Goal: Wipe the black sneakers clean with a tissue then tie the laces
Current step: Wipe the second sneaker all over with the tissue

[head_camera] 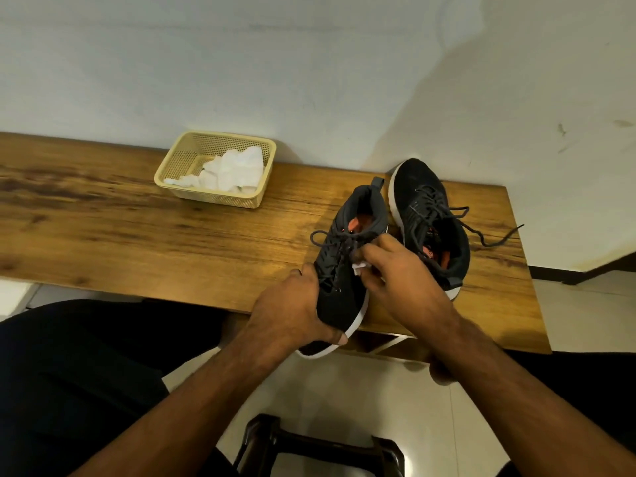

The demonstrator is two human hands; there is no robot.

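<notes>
At tabletop (137, 218) edge, left hand (292, 304) grips overhanging sneaker (344, 297); right hand (395, 270) pinches tissue (359, 269). Loose grip, shoe could drop.

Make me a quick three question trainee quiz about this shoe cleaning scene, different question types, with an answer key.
1. True or false: the second black sneaker with loose laces lies inside the cream perforated plastic basket.
2. Multiple choice: the left hand grips the held black mesh sneaker at its: A) heel, B) toe end, C) lace tips.
3. Fill in: the right hand presses a small white ____ against that sneaker.

Key: 1 false, it rests on the wooden table; 2 B; 3 tissue.
</notes>
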